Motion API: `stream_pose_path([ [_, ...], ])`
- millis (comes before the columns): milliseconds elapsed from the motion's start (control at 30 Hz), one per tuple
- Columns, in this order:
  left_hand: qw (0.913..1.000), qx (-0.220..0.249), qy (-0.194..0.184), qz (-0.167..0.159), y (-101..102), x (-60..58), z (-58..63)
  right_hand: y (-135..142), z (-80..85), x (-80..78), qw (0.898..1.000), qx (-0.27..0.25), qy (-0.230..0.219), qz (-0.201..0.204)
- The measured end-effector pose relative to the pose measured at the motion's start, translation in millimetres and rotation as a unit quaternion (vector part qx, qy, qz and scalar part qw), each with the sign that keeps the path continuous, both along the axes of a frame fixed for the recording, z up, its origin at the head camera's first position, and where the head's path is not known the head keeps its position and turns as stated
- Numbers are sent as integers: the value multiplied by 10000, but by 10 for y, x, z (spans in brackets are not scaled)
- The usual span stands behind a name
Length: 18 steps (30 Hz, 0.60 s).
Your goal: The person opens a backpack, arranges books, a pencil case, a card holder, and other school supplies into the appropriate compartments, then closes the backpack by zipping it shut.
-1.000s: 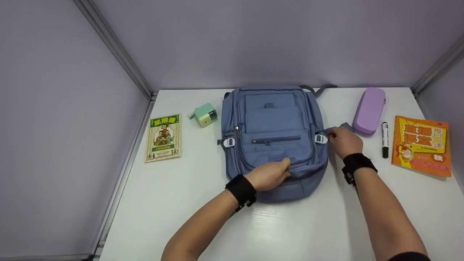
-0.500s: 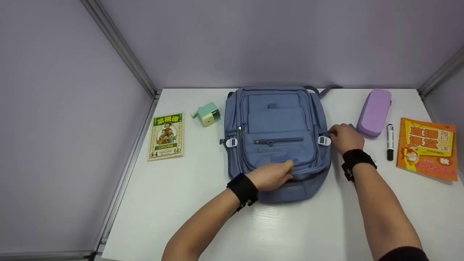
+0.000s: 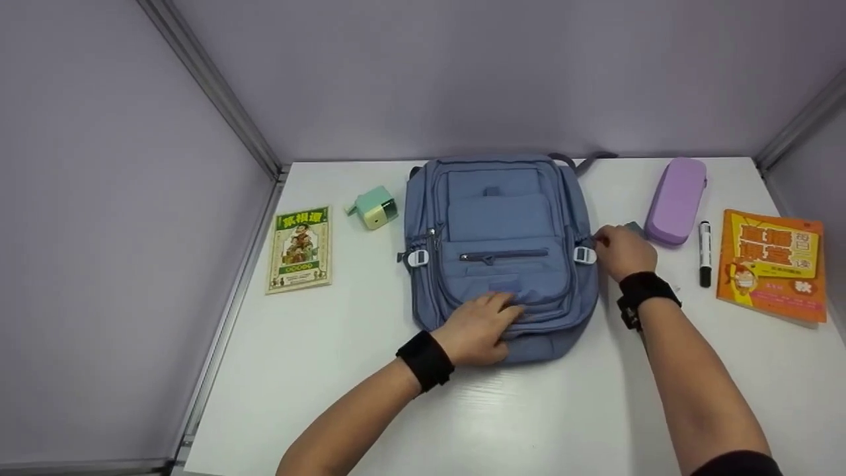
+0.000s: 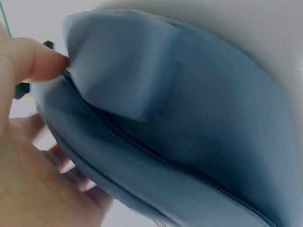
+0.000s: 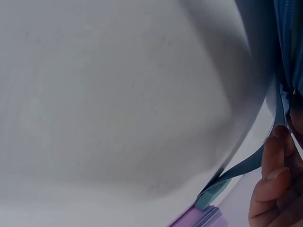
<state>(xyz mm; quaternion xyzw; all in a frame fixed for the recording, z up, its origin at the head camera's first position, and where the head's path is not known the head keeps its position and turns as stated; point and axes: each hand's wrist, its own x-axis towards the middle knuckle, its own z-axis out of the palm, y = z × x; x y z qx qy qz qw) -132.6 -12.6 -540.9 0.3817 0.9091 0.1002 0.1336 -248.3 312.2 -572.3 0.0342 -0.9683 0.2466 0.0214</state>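
A blue backpack (image 3: 496,218) lies flat on the white table, front pockets facing up. My left hand (image 3: 477,328) rests across its lower front with the fingers spread. In the left wrist view the thumb (image 4: 45,61) touches the blue fabric (image 4: 227,94), and the other fingers lie on the far side of a fold. At the bag's right side, beside the white buckle (image 3: 584,255), my right hand (image 3: 624,252) pinches a blue strap (image 5: 246,163). The strap's loose end runs toward the purple case (image 3: 677,201). A zipper edge shows close above these fingertips in the right wrist view.
Right of the bag are a black-and-white marker (image 3: 705,254) and an orange book (image 3: 771,266). A green pencil sharpener (image 3: 375,207) and a small green-and-cream book (image 3: 299,250) lie to its left. Pale panels (image 3: 462,79) close off the back and sides.
My left hand has let go of its pinch on the lower front of the bag and spread its fingers lower and to the left. The right hand stays at the strap with little movement.
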Motion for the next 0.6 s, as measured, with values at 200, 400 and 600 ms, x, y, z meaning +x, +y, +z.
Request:
stream_pose_path([
  [200,9969,-660,346,246,-93,35,7,-6,-6,21,9988,-353,-326,-117],
  [400,9978,-252,532,296,2,-8,14,-26,43,37,9883,-1230,-855,-273],
  [600,9981,76,366,497,163,-69,30,-39,75,34,9687,-2067,-1304,-436],
])
